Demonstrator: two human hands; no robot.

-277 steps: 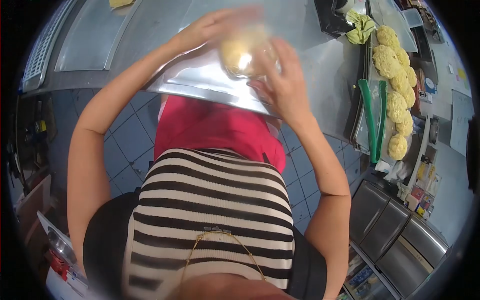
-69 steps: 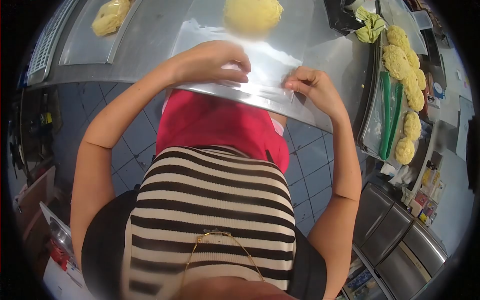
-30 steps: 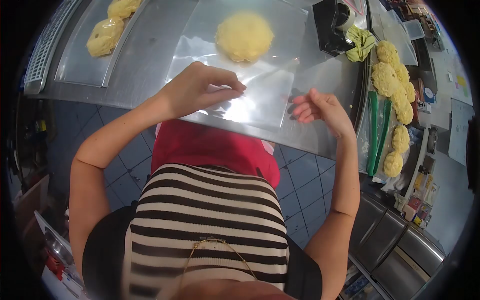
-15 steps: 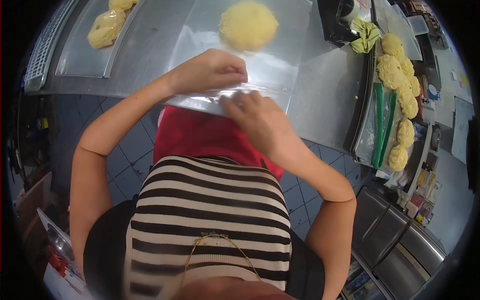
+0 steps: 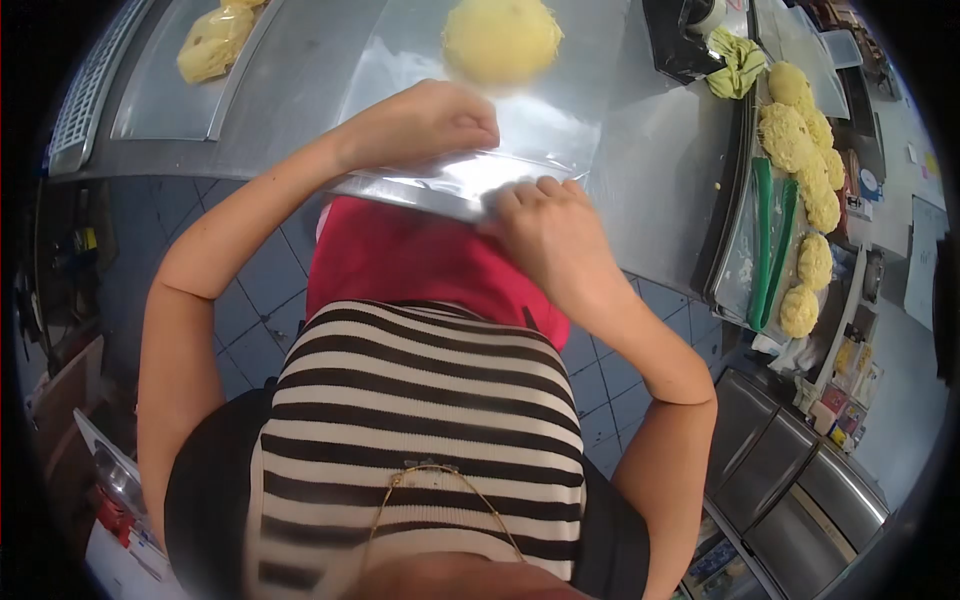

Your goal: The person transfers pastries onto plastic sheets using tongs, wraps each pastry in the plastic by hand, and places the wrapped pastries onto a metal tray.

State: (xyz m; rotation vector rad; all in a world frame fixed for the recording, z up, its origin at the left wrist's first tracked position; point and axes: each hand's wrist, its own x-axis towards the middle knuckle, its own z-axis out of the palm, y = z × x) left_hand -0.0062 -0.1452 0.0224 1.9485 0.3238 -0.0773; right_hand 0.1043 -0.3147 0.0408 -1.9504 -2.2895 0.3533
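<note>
A clear plastic sheet or bag (image 5: 470, 176) lies at the front edge of the steel table, creased and shiny. My left hand (image 5: 440, 122) is curled closed at its upper side, fingertips tucked under, seemingly gripping the film. Along the lower right of the plastic, my right hand (image 5: 555, 235) has bent fingers closed on its edge; the thumb is blurred. Beyond both hands rests a round yellow cake of fine strands (image 5: 502, 42), with film around or under it; which one I cannot tell.
On the left, a metal tray (image 5: 165, 110) bears wrapped yellow cakes (image 5: 215, 45). To the right, another tray holds several unwrapped yellow cakes (image 5: 787, 138) and green-handled tongs (image 5: 768, 240). A black container (image 5: 675, 45) and a green cloth (image 5: 738, 62) stand at the back right.
My right hand has moved right along the plastic, apart from my left hand. More of the shiny film now shows between them. My left hand has shifted slightly away from my body.
</note>
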